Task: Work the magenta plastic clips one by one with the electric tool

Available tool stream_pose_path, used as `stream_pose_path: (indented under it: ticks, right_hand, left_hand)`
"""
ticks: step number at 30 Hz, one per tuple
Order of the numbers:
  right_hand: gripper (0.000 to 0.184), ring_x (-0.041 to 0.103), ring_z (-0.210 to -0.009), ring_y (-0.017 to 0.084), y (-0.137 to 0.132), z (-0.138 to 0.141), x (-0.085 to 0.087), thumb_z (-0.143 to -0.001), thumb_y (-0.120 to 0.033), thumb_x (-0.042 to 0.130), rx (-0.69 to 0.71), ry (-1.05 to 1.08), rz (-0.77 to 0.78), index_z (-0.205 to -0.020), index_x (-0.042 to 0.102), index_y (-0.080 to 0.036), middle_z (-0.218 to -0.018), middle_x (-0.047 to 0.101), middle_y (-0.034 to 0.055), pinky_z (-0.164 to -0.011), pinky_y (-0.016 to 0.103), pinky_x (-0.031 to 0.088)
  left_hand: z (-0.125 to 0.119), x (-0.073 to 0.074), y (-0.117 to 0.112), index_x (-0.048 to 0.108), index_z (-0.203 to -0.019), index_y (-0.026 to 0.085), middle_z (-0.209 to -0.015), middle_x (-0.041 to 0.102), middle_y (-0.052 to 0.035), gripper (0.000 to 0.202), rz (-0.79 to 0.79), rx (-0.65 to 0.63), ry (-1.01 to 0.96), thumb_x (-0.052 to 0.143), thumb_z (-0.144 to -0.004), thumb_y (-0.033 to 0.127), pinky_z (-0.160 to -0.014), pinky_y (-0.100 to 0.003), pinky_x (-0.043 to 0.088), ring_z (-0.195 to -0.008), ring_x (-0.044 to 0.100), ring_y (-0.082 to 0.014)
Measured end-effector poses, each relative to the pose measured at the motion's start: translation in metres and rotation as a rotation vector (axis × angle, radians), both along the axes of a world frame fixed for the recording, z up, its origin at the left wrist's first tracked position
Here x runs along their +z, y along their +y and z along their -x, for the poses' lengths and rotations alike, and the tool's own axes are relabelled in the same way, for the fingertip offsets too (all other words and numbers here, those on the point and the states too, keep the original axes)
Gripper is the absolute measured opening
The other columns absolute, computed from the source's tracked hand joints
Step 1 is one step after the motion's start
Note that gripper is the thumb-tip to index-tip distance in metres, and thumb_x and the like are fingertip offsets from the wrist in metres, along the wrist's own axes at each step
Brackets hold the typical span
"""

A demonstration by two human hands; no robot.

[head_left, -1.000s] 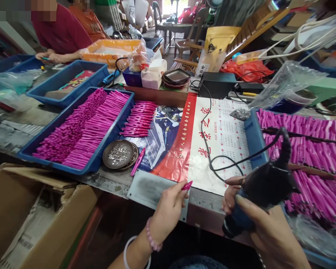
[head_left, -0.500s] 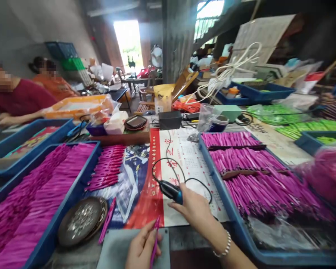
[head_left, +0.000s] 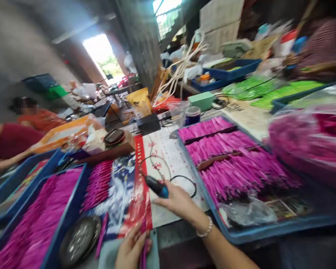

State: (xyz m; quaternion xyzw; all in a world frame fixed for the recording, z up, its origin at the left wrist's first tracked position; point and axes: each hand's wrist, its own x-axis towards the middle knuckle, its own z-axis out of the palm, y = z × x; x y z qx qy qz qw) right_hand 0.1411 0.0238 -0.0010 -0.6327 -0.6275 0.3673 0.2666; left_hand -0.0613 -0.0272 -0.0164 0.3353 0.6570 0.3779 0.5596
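Note:
My left hand (head_left: pixel 131 249) sits at the bottom edge of the table, fingers closed on a slim magenta plastic piece (head_left: pixel 143 251) over a grey plate (head_left: pixel 109 254). My right hand (head_left: pixel 177 201) lies on the calendar sheet (head_left: pixel 168 157) with a black and blue corded tool (head_left: pixel 156 186) in its grip, the cord looping behind it. A blue tray of magenta pieces (head_left: pixel 229 164) is just right of that hand. The picture is blurred by head motion.
Another blue tray of magenta pieces (head_left: pixel 36 224) is at the left, a round metal dish (head_left: pixel 80 239) beside it, and a loose row of pieces (head_left: pixel 98 183) behind. A bag of magenta pieces (head_left: pixel 310 138) sits at right. A person in red (head_left: pixel 8 144) works at far left.
The view has swung right and tilted. My right hand with the tool has stayed on the calendar sheet. My left hand still has the magenta piece, now lower in the picture.

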Motion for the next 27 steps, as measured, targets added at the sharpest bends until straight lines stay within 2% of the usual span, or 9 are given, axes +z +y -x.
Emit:
stream_pose_path:
  ticks: [1,6,9,12,16,20,24,26,27]
  right_hand:
    - [0.059,0.068,-0.096,0.028,-0.002,-0.007,0.001,-0.081,-0.058,0.065,-0.023,0.026,-0.001,-0.123,0.05,-0.02,-0.108,0.071,0.011,-0.073,0.031,0.047]
    - [0.053,0.07,-0.089,0.025,-0.006,-0.017,0.01,-0.088,-0.06,0.053,-0.085,-0.01,0.045,-0.123,0.043,-0.021,-0.099,0.072,0.0081,-0.072,0.03,0.048]
    - [0.058,0.07,-0.083,0.03,-0.006,-0.009,0.009,-0.089,-0.063,0.049,-0.056,-0.167,0.082,-0.126,0.041,-0.019,-0.089,0.072,0.0106,-0.067,0.033,0.048]
    - [0.051,0.07,-0.082,0.039,-0.002,0.0,0.002,-0.09,-0.058,0.053,-0.014,-0.393,0.105,-0.12,0.047,-0.017,-0.084,0.071,0.0149,-0.064,0.039,0.046]
    - [0.041,0.069,-0.081,0.039,0.007,0.008,-0.012,-0.093,-0.052,0.052,-0.013,-0.635,0.092,-0.114,0.047,-0.017,-0.09,0.069,0.0156,-0.061,0.039,0.045]
    - [0.041,0.063,-0.092,0.039,0.012,0.005,-0.018,-0.092,-0.051,0.054,0.0,-0.823,0.028,-0.113,0.05,-0.016,-0.096,0.063,0.0166,-0.06,0.038,0.046]
    - [0.043,0.058,-0.095,0.04,0.002,0.007,-0.015,-0.09,-0.045,0.059,0.037,-0.943,-0.069,-0.12,0.052,-0.014,-0.104,0.059,0.0196,-0.068,0.041,0.048]
    - [0.04,0.058,-0.094,0.037,-0.007,0.019,-0.013,-0.093,-0.042,0.055,0.082,-0.877,-0.201,-0.122,0.051,-0.014,-0.108,0.059,0.0199,-0.072,0.043,0.048]
    - [0.034,0.058,-0.093,0.035,-0.012,0.027,-0.014,-0.095,-0.038,0.05,0.171,-0.792,-0.259,-0.121,0.052,-0.015,-0.107,0.059,0.019,-0.073,0.043,0.048]
  left_hand:
    - [-0.003,-0.001,0.001,0.072,-0.09,0.015,-0.067,0.07,-0.0046,0.065,0.005,-0.002,-0.015,0.092,-0.037,0.045,-0.054,-0.031,0.052,-0.056,0.066,-0.0211]
    - [-0.01,-0.01,0.006,0.066,-0.102,0.012,-0.07,0.069,-0.0029,0.06,-0.065,-0.033,0.01,0.085,-0.057,0.046,-0.057,-0.026,0.052,-0.059,0.067,-0.0169]
    - [-0.01,-0.015,0.004,0.063,-0.106,0.012,-0.07,0.068,-0.0023,0.051,-0.077,-0.05,0.005,0.079,-0.067,0.041,-0.06,-0.025,0.051,-0.06,0.066,-0.0149]
    - [-0.006,-0.018,0.002,0.062,-0.1,0.013,-0.072,0.068,-0.0018,0.044,-0.067,-0.047,-0.039,0.078,-0.069,0.04,-0.055,-0.022,0.047,-0.056,0.063,-0.0118]
    - [0.008,-0.013,-0.002,0.061,-0.1,0.013,-0.079,0.069,-0.0041,0.041,-0.027,-0.033,-0.229,0.077,-0.072,0.038,-0.052,-0.02,0.044,-0.055,0.059,-0.0092]
    - [0.034,-0.004,-0.011,0.061,-0.106,0.013,-0.078,0.069,-0.0035,0.045,0.018,0.092,-0.38,0.08,-0.07,0.033,-0.054,-0.019,0.045,-0.059,0.059,-0.0091]
    - [0.053,-0.003,-0.021,0.061,-0.094,0.014,-0.077,0.069,-0.0026,0.034,0.046,0.131,-0.425,0.08,-0.07,0.031,-0.056,-0.021,0.048,-0.061,0.062,-0.0107]
    - [0.057,-0.005,-0.027,0.06,-0.088,0.015,-0.077,0.069,-0.0027,0.03,0.051,0.125,-0.434,0.079,-0.071,0.032,-0.058,-0.022,0.05,-0.061,0.063,-0.0113]
    - [0.058,-0.006,-0.029,0.059,-0.086,0.015,-0.076,0.069,-0.0024,0.029,0.049,0.126,-0.434,0.078,-0.072,0.032,-0.058,-0.022,0.051,-0.061,0.064,-0.0112]
